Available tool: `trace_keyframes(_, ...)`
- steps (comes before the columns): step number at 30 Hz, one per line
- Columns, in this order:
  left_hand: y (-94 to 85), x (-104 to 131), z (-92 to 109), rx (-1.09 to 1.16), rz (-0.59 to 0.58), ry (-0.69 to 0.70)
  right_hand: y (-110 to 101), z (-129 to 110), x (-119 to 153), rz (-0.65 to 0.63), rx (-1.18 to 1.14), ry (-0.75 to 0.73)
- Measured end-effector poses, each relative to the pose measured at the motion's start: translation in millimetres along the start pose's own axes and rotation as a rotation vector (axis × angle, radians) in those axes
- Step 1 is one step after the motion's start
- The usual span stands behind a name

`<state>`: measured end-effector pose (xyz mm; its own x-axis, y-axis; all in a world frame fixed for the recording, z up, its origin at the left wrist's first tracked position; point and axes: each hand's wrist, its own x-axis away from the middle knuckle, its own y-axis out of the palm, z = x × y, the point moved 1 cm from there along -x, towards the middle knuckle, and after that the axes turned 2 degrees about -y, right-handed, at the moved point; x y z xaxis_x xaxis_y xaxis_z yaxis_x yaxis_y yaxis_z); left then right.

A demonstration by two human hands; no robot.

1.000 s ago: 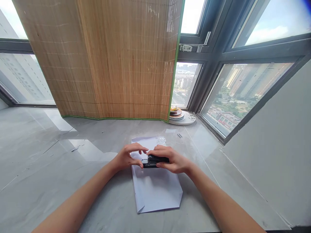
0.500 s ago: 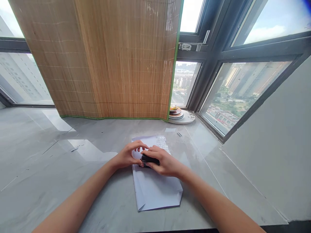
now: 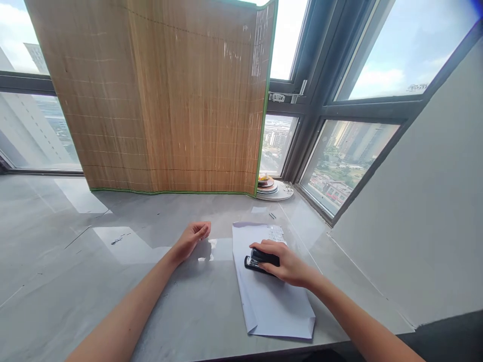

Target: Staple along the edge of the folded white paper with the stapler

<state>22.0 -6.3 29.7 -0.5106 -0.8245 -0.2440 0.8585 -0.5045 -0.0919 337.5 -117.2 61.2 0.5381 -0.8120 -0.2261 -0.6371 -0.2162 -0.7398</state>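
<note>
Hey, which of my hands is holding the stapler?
Your right hand grips the black stapler; your curled left hand is away from it, left of the white paper.

This looks like a room in a home, high up in a tower: dark-framed windows [image 3: 345, 161] meet at a corner above distant city blocks [image 3: 273, 138]. A green-edged bamboo mat [image 3: 169, 105] covers part of them, and household plates [image 3: 268, 187] sit stacked on the pale, marble-like counter [image 3: 181, 306].

A lateral passage lies between the left hand [image 3: 193, 239] and the white paper [image 3: 277, 311]. The bamboo blind [image 3: 169, 105] bounds the far side; stacked plates [image 3: 268, 191] obstruct the far-right corner.
</note>
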Motion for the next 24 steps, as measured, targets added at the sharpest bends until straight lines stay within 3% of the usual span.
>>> trace_keyframes(5, -5.6, -2.4, -2.6, 0.294, 0.019, 0.015, -29.8, 26.8, 31.2, -0.015, -0.023, 0.079)
trace_keyframes(8, -11.9, -1.7, 0.6, 0.485, 0.067, -0.022, -41.0, 49.6, 21.8, 0.075, -0.056, 0.12)
trace_keyframes(11, -21.5, 1.2, 3.5, 0.663, 0.102, -0.056, -41.7, 82.0, -2.5, 0.232, 0.131, 0.235)
trace_keyframes(14, -32.4, 4.8, 4.6, 0.79, 0.158, -0.035, -27.6, 112.0, -29.5, 0.093, 0.438, 0.381)
trace_keyframes(17, -41.2, 7.7, 3.8, 0.873, 0.211, 0.011, -6.5, 122.5, -52.8, -0.025, 0.572, 0.453)
trace_keyframes(20, -48.4, 10.1, 1.8, 0.895, 0.194, 0.042, 19.2, 109.2, -78.8, -0.028, 0.588, 0.431)
trace_keyframes(24, -63.9, 17.3, 1.0, 0.833, 0.214, 0.141, 63.9, 69.7, -128.3, 0.042, 0.505, 0.402)
